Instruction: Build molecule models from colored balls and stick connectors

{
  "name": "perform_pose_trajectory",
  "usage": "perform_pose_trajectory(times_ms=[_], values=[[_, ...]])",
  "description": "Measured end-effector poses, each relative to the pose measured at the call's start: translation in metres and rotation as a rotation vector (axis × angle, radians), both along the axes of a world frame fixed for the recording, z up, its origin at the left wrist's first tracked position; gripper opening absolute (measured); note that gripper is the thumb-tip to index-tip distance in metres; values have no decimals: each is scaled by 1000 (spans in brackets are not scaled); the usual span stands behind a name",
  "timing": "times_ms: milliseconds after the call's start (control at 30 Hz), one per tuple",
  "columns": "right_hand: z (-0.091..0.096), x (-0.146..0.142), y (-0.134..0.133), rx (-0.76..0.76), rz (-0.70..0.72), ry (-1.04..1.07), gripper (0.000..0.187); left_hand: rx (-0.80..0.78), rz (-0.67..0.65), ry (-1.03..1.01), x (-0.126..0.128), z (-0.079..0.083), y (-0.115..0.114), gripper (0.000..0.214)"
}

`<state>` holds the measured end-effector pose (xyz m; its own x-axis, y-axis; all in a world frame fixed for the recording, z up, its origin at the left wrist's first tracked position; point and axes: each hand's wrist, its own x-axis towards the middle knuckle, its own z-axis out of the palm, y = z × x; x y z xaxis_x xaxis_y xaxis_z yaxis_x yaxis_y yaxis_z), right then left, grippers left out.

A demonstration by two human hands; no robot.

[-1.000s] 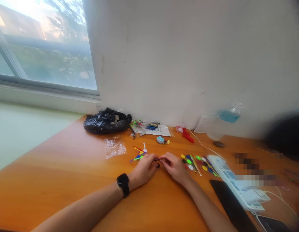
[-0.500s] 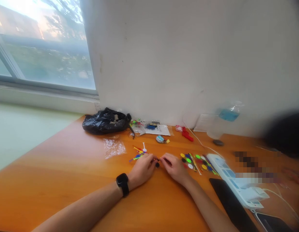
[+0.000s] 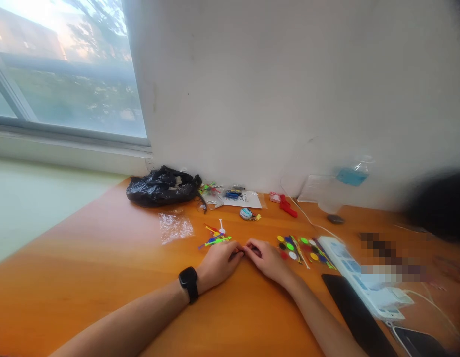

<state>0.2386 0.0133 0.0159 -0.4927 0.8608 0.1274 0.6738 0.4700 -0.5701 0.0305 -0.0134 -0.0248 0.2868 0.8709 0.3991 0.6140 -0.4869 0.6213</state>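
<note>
Over the middle of the table, my left hand (image 3: 223,259) and my right hand (image 3: 265,259) meet at the fingertips. Both have their fingers pinched together. Whatever lies between them is small and mostly hidden, so I cannot make it out. Just beyond my left hand is a little pile of coloured plastic sticks and discs (image 3: 216,238), in white, yellow, blue and green. To the right of my right hand, several round plastic discs (image 3: 290,246) lie in groups beside thin coloured sticks (image 3: 298,249).
A black plastic bag (image 3: 161,187) and a clear plastic wrapper (image 3: 175,226) lie at the back left. Paper (image 3: 248,200), a round keychain pouch (image 3: 246,213) and a red item (image 3: 288,206) are near the wall. A white power strip (image 3: 358,270) and black phone-like slab (image 3: 354,310) lie right.
My hands have drawn closer, and my fingertips now meet. The small black disc that showed between them is out of sight. The surrounding things stay where they were.
</note>
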Motion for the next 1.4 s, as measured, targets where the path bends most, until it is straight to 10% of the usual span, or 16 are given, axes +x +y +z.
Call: perform_pose_trajectory(times_ms=[1400], values=[[-6, -3, 4, -27, -35, 60, 24, 110, -13, 200, -3, 20, -10, 3]])
